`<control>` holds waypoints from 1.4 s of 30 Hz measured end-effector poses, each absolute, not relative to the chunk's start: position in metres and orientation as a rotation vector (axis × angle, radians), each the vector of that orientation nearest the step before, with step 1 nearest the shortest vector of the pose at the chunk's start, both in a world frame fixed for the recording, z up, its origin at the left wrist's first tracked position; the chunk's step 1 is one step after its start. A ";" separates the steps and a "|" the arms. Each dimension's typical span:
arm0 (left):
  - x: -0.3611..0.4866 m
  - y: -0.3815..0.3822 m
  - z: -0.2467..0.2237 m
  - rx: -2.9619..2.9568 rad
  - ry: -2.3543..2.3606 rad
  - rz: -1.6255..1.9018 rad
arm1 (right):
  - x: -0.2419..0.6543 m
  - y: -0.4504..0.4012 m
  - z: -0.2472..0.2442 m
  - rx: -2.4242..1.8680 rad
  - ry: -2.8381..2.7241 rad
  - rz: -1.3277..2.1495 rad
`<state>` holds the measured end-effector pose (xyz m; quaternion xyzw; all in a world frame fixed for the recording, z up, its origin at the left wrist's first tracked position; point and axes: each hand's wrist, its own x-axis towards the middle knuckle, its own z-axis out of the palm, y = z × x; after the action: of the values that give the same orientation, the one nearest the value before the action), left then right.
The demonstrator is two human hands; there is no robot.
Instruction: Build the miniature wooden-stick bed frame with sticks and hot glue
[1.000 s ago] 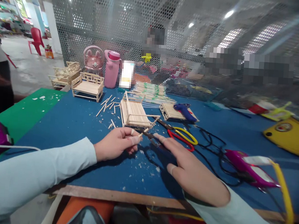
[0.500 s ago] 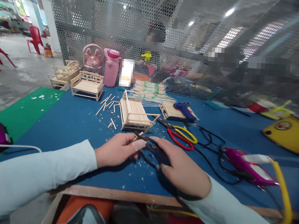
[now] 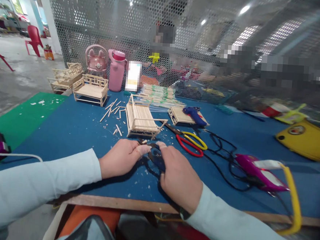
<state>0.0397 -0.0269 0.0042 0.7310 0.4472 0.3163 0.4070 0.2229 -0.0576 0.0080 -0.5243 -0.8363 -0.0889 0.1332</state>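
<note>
My left hand [image 3: 121, 158] is closed in a pinch on a short wooden stick [image 3: 145, 141], of which only a small end shows at the fingertips. My right hand [image 3: 180, 174] is wrapped round dark-handled pliers [image 3: 157, 159]. Their dark jaws reach to the left fingertips and are partly hidden there. Just beyond both hands stands a small bench-like frame of pale sticks [image 3: 142, 118]. Loose stick pieces [image 3: 110, 109] lie to its left. Scissors with red and yellow handles [image 3: 192, 144] rest to its right, blades towards it.
A blue glue gun [image 3: 195, 116] lies on a flat stick frame [image 3: 176, 115]. Finished miniature benches [image 3: 90, 91], a pink bottle [image 3: 116, 71] and bundled sticks [image 3: 159, 94] stand at the back. Black cables run to a purple device [image 3: 260, 172]. A perforated metal screen [image 3: 101, 21] rises behind.
My right hand has moved left, bringing the pliers closer to my left hand, and their handles look closer together. The whole view has shifted slightly.
</note>
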 end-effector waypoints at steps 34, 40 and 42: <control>0.040 -0.028 -0.002 1.729 0.869 0.688 | 0.237 -0.040 0.025 -1.578 -2.451 0.357; 0.043 -0.029 0.001 1.696 0.958 0.713 | 0.236 -0.040 0.031 -1.658 -2.516 0.259; 0.045 -0.030 0.002 1.697 0.997 0.762 | 0.235 -0.039 0.030 -1.686 -2.530 0.238</control>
<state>0.0451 -0.0300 0.0024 0.6996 0.4111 0.3140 0.4929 0.2347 -0.0386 0.0305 -0.5522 -0.8288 0.0781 0.0460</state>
